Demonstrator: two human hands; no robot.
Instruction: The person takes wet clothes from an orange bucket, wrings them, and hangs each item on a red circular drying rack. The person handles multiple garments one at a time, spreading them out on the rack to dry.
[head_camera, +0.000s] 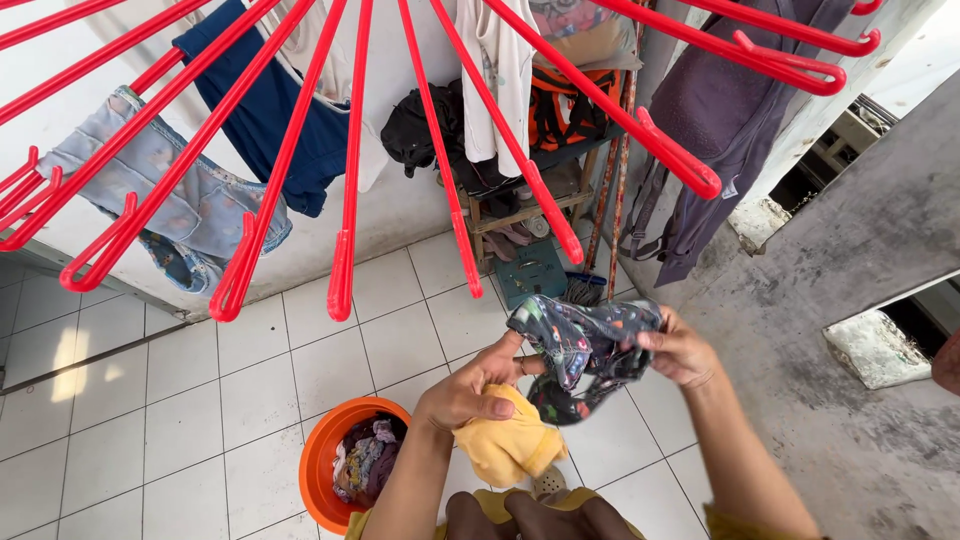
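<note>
A home laundry corner is showing here: red drying-rack arms (350, 150) fanning overhead, jeans (180, 205) hanging at ten o'clock, a basin (315, 470) of clothes sitting on tiles (200, 400) at seven.

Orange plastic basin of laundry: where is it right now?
In the head view, the orange plastic basin sits on the white tiled floor at lower centre-left, just left of the left hand, which clutches a yellow cloth.
</note>
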